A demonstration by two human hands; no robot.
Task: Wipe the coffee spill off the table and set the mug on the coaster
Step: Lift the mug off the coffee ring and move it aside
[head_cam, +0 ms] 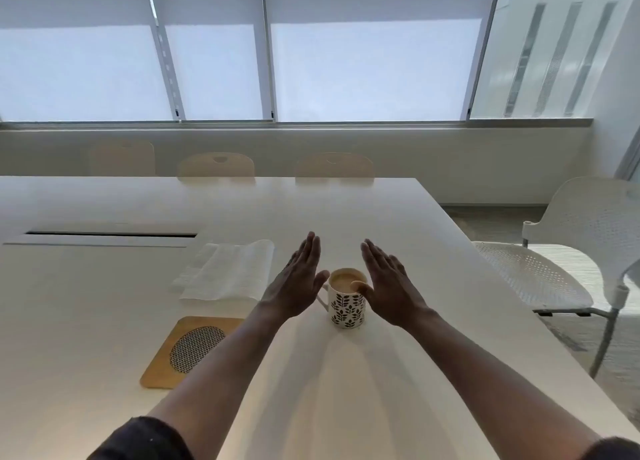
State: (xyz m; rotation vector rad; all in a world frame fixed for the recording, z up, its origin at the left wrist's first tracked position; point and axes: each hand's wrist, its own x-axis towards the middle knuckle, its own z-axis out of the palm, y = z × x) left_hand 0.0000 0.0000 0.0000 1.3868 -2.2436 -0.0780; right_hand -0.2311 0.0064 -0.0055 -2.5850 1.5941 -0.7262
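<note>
A white mug point(347, 307) with a dark leaf pattern stands on the white table point(398, 373), filled with milky coffee. My left hand point(298, 279) hovers flat just left of the mug, fingers together and extended, holding nothing. My right hand point(388, 283) hovers flat on the mug's right, its thumb over the rim. A wooden coaster point(188, 350) with a woven round centre lies to the near left, partly under my left forearm. A folded white cloth point(228, 272) lies behind the coaster. I cannot make out any spill on the tabletop.
A cable slot point(110, 234) is set into the table at the left. A white perforated chair point(554, 272) stands off the table's right edge. Several wooden chair backs point(216, 165) line the far side under the windows.
</note>
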